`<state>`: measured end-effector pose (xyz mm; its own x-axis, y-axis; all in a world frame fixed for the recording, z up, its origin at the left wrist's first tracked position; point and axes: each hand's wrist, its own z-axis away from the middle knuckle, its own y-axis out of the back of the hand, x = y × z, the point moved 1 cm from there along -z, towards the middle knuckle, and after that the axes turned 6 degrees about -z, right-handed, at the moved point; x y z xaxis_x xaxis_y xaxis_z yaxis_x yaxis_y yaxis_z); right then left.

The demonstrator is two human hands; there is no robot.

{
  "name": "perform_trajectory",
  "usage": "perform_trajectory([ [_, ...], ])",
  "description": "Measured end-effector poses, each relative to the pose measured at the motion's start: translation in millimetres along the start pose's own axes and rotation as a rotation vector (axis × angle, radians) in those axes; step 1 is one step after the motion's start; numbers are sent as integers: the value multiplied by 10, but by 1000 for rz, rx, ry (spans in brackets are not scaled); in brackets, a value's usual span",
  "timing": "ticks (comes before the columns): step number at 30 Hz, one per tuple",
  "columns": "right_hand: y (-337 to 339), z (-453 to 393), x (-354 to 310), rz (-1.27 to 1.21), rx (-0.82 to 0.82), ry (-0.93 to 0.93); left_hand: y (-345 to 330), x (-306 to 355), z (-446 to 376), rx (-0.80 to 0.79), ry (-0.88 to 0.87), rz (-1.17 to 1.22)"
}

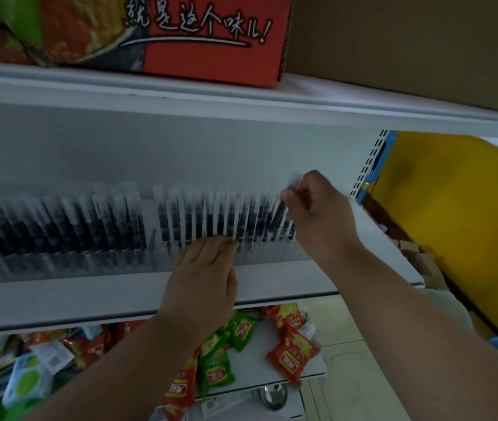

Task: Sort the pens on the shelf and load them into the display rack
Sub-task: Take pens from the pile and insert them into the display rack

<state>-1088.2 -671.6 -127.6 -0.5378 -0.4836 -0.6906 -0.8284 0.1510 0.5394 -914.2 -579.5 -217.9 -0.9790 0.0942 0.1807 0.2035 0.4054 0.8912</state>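
Right now we are pinching a pen [284, 212] in our right hand [317, 214], lowering it into the display rack [138, 262] near the shelf's [89, 305] right end. Our left hand [203, 268] is resting with straight fingers against the rack's front. We are risking knocking the upright neighbouring pens [220, 217] askew if our pen enters tilted.

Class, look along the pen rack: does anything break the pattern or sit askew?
Yes. A gap splits the row of upright pens, with one thin piece leaning inside it. At the right end, the pen pinched by the right hand is tilted.
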Motion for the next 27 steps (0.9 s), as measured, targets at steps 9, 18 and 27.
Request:
perform_trajectory([
  [9, -141, -46, 53, 57, 29, 108, 51, -21, -24, -74, -11, -68],
  [18, -260, -40, 65, 157, -47, 71, 62, -74, -33, -98, -51, -89],
  [27, -385, 81, 169, 191, -55, -110, 55, -111, -64, -83, -60, -52],
])
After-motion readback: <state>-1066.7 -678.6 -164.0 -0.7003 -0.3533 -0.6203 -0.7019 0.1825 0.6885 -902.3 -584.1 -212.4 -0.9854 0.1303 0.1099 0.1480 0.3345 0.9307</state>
